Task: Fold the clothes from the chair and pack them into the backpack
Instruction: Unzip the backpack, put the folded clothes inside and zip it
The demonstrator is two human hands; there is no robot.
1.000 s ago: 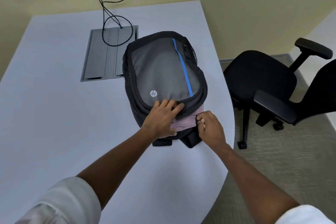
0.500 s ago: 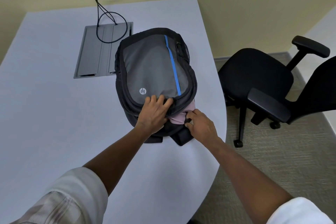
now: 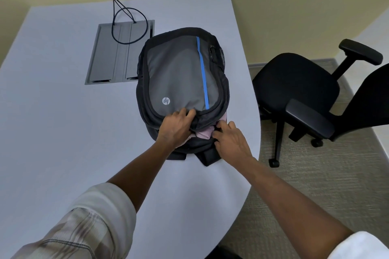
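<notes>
Head view: we are closing the backpack [image 3: 181, 73] over the pink clothes [image 3: 203, 133].
Less pink shows than 1 second ago; our left hand [image 3: 175, 127] grips the flap, our right hand [image 3: 230, 141] pinches the opening's edge.

The person is wearing a light shirt with its sleeves rolled up above the elbows. The left sleeve [image 3: 90, 223] is showing a faint plaid of beige and grey lines with a stitched cuff; the right sleeve [image 3: 362, 246] is looking plain white. Both forearms are bare.
</notes>
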